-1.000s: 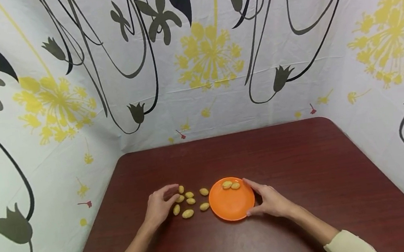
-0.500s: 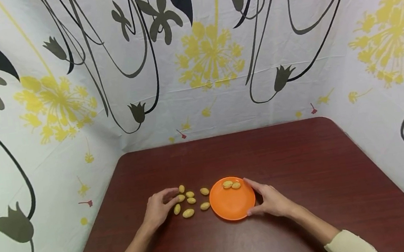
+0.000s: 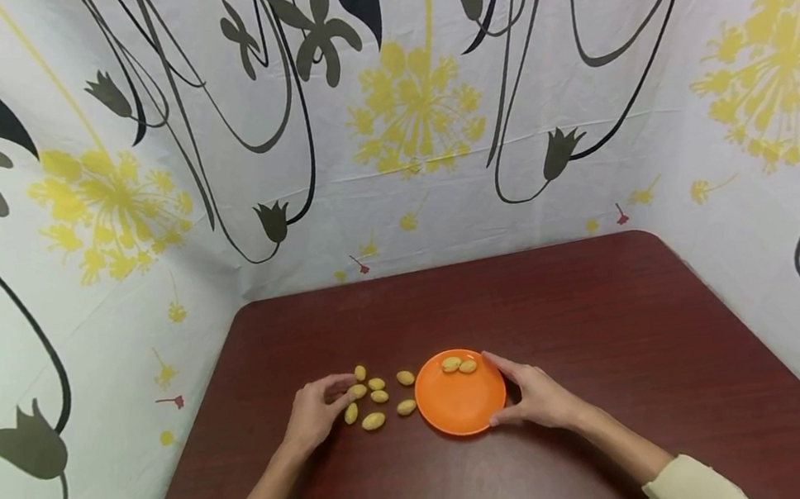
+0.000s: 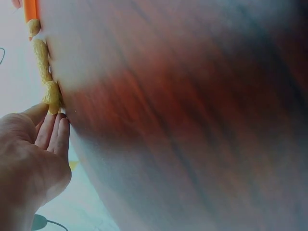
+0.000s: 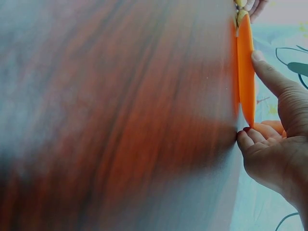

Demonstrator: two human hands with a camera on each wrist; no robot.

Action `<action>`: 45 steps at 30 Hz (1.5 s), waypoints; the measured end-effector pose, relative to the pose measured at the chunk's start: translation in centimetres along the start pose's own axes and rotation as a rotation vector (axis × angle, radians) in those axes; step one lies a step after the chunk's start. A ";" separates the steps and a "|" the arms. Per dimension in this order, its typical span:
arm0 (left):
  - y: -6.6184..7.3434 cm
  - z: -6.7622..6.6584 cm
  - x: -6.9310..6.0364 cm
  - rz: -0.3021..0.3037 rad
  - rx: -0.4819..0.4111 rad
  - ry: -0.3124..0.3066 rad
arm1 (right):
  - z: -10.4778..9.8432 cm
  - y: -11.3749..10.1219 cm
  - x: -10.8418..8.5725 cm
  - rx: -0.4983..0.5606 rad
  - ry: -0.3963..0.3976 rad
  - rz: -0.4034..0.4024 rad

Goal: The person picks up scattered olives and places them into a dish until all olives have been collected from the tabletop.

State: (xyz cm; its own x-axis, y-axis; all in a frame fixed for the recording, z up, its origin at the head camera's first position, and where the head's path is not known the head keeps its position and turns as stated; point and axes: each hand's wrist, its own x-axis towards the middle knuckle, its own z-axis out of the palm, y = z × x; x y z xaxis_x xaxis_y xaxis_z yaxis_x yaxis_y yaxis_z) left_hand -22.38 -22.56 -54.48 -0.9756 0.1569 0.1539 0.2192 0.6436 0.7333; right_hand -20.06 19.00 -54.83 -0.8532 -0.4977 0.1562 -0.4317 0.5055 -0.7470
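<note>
My left hand (image 3: pixel 315 414) is at the left edge of a loose group of small yellow oval pieces with rough skins, like peanuts in the shell. Its thumb and fingertips pinch one yellow oval piece (image 4: pixel 52 98), which appears to be on the table. To the right, an orange plate (image 3: pixel 457 409) lies flat, with two yellow oval pieces (image 3: pixel 452 365) near its far rim. My right hand (image 3: pixel 538 399) holds the plate's right side, thumb and fingers spread along the rim. In the right wrist view the orange plate (image 5: pixel 246 72) shows edge-on.
Several other yellow pieces (image 3: pixel 374 421) lie between my left hand and the plate, two close to its left rim. Everything rests on a dark red-brown table (image 3: pixel 429 487). A white floral cloth (image 3: pixel 398 233) hangs around its back and sides.
Almost nothing moves. My left fingertips close slightly on the yellow piece between them; the right hand and plate stay in place.
</note>
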 end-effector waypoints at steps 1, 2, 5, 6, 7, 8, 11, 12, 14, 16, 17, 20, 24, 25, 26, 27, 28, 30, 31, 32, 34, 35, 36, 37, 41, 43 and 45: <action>0.0 0.0 0.0 -0.001 0.000 -0.001 | 0.0 0.0 0.0 0.000 0.000 0.001; 0.0 0.0 0.0 -0.002 0.000 -0.002 | 0.0 0.0 0.0 0.002 -0.002 0.002; -0.1 0.0 0.0 -0.004 0.001 -0.004 | 0.0 0.0 0.0 0.000 -0.005 0.004; -0.1 0.0 0.0 -0.003 0.004 -0.004 | 0.0 0.0 -0.1 0.001 -0.005 0.004; -0.1 0.0 0.0 -0.004 0.006 -0.005 | 0.0 0.0 -0.1 0.001 -0.005 0.004; -0.1 0.0 0.0 -0.003 0.010 -0.005 | 0.0 0.0 -0.1 0.001 -0.005 0.004; 0.0 -0.1 0.1 0.003 0.020 -0.006 | 0.0 0.0 -0.1 -0.003 -0.004 0.000; 0.0 -0.1 0.1 0.005 0.023 -0.006 | 0.0 0.0 -0.1 -0.004 -0.004 0.000; 0.0 -0.2 0.2 0.005 0.028 -0.008 | 0.0 0.0 -0.1 -0.003 -0.005 -0.001; 0.1 -0.3 0.2 0.007 0.029 -0.011 | 0.0 -0.1 -0.1 -0.002 -0.005 0.002; 0.1 -0.3 0.2 0.005 0.031 -0.011 | 0.0 -0.1 -0.1 -0.001 -0.005 0.003; 0.1 -0.3 0.3 0.007 0.033 -0.012 | 0.0 -0.1 -0.1 0.000 -0.004 0.010; 0.1 -0.3 0.4 0.017 0.035 -0.009 | 0.0 -0.1 -0.1 0.000 0.000 0.019; 0.1 -0.3 0.5 0.018 0.035 -0.009 | 0.0 -0.1 -0.1 -0.001 0.001 0.020; 0.1 -0.3 0.5 0.018 0.035 -0.009 | 0.0 0.0 -0.1 -0.001 0.000 0.022; 0.1 -0.3 0.5 0.016 0.035 -0.009 | 0.0 0.0 -0.1 0.001 0.000 0.023; 0.1 -0.3 0.5 0.013 0.035 -0.009 | 0.1 0.0 -0.1 0.003 -0.001 0.024; 0.1 -0.4 0.4 0.010 0.038 -0.006 | 0.1 0.0 -0.1 0.004 -0.001 0.024; 0.1 -0.5 0.4 0.010 0.040 -0.004 | 0.1 0.0 -0.1 0.002 -0.001 0.024; 0.2 -0.5 0.4 0.011 0.040 0.000 | 0.1 0.0 -0.1 0.003 -0.001 0.025; 0.2 -0.6 0.5 0.015 0.043 0.009 | 0.1 0.0 -0.1 0.000 0.000 0.025; 0.3 -0.7 0.6 0.019 0.044 0.015 | 0.1 0.0 -0.1 -0.002 0.000 0.026; 0.4 -0.8 0.7 0.021 0.043 0.019 | 0.1 0.0 -0.2 -0.005 0.001 0.027; 0.5 -0.8 0.8 0.027 0.040 0.023 | 0.1 0.0 -0.2 -0.006 0.001 0.028; 1.0 -1.0 1.1 0.046 0.037 0.032 | 0.1 -0.1 -0.2 -0.009 0.000 0.028; 1.3 -1.0 1.2 0.056 0.036 0.029 | 0.1 -0.1 -0.1 -0.007 -0.001 0.029; 1.6 -1.0 1.4 0.063 0.033 0.024 | 0.0 -0.2 -0.1 -0.005 -0.003 0.029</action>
State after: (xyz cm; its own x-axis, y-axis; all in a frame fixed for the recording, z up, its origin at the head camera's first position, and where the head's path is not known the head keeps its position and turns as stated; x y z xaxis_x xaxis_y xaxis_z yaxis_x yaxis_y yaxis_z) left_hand -23.43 -22.02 -52.43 -0.9597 0.1806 0.2153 0.2806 0.6574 0.6993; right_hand -19.88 18.95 -54.75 -0.8646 -0.4847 0.1326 -0.4080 0.5231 -0.7483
